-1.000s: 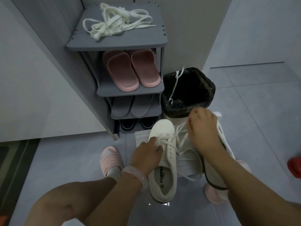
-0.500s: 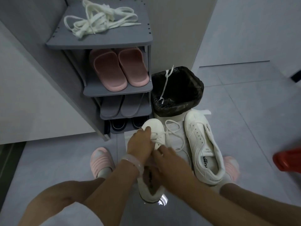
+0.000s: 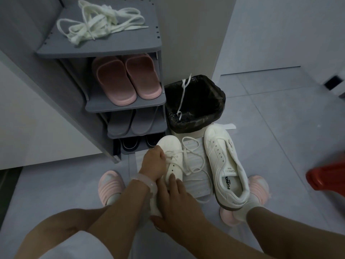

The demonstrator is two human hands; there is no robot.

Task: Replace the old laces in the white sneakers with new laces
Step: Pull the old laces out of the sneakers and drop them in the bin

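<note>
The grey tiered plastic shoe rack [image 3: 119, 47] stands against the wall, and on its top shelf lies a loose tangle of wide cream-white flat laces [image 3: 99, 21], probably the new pair. Just right of the rack sits the bin lined with a black plastic bag [image 3: 196, 107], with one thin white lace [image 3: 183, 96] draped over its rim, judged to be an old one already pulled.

On the grey tiled floor [image 3: 280, 128] lie both sneakers. The right-side white low-top canvas sneaker [image 3: 224, 165] shows bare eyelets and rests beside the bin. The left-side white low-top sneaker [image 3: 172, 159] is partly unlaced; its thin old white lace [image 3: 194, 159] trails in slack loops over a pale ribbed mat [image 3: 196, 182] between the shoes.

The left hand [image 3: 153, 163] is curled at the eyelet rows, apparently pinching the lace there, though the fingertips are hidden. The right hand [image 3: 177, 200] lies with fingers fairly straight along the shoe's side and heel, steadying it.

The sneaker looks light, with a soft upper that will buckle if squeezed, so holding the firmer sole and heel suits it. The lace is limp and light; it should slide best when pinched close to an eyelet and drawn out one crossing at a time, as loose loops could snag.
</note>
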